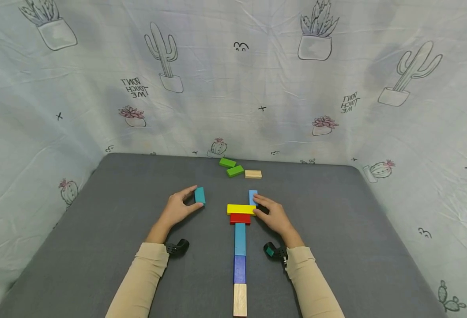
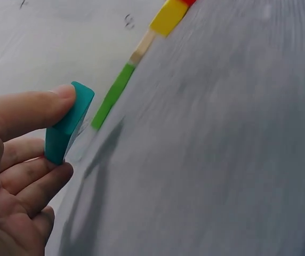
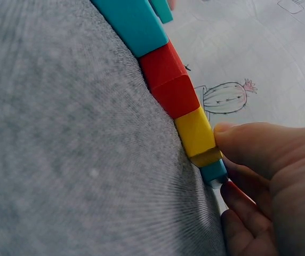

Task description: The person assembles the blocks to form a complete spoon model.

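My left hand (image 1: 176,208) pinches a teal block (image 1: 199,195) between thumb and fingers. In the left wrist view this teal block (image 2: 70,122) is tilted, thumb on one side and fingertips on the other. My right hand (image 1: 274,216) is at the far end of a row of blocks. Its thumb touches the right end of a yellow block (image 1: 239,209), its fingertips the right side of a light blue block (image 1: 252,196). The right wrist view has the thumb on the yellow block (image 3: 196,133) and fingers beside the light blue block (image 3: 214,172).
Toward me from the yellow block run a red block (image 1: 240,218), a blue block (image 1: 239,238), a purple-blue block (image 1: 239,269) and a wooden block (image 1: 239,300). Two green blocks (image 1: 235,171) and another wooden block (image 1: 253,174) lie near the grey table's (image 1: 317,190) back edge. Patterned cloth (image 1: 225,79) hangs behind.
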Demonstrator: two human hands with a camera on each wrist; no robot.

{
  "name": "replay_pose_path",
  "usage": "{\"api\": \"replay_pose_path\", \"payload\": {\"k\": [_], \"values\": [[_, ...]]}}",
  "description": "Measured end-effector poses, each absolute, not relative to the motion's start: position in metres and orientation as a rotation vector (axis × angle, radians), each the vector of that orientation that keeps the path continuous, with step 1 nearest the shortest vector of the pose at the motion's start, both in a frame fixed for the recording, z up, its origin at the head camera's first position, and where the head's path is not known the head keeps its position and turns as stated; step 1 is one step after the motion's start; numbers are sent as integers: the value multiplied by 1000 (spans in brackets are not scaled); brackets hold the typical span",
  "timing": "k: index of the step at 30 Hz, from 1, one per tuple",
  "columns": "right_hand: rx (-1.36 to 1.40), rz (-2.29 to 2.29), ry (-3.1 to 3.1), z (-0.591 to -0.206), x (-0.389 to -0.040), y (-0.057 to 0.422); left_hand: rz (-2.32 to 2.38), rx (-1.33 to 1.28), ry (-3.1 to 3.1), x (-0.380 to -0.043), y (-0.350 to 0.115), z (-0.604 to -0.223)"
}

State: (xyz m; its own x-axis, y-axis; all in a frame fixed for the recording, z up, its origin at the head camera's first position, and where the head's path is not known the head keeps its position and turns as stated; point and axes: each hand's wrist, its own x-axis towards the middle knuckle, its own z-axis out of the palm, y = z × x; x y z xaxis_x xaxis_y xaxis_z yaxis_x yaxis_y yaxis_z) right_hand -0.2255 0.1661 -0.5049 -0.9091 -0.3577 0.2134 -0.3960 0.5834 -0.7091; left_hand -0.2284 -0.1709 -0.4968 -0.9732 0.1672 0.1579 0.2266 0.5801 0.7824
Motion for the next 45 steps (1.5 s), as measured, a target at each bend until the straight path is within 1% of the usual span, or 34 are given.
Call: {"api": "replay_pose_path", "payload": {"k": [9,18,37,45], "values": [[661,1258,-2753,-504,-225,165,-1381,-395,-2779,-237,-133,-495],[672,1251,-2743,-504,-225,164,-1310,-411,-2820,-247,-112,-497],[648,1256,-2753,-505,-225,165,-1266,-481,-2921,-257,-105,-500],[641,1251,-2759,-504,-226,167,-1219,-589,-2964,-261,-105,-501]]}}
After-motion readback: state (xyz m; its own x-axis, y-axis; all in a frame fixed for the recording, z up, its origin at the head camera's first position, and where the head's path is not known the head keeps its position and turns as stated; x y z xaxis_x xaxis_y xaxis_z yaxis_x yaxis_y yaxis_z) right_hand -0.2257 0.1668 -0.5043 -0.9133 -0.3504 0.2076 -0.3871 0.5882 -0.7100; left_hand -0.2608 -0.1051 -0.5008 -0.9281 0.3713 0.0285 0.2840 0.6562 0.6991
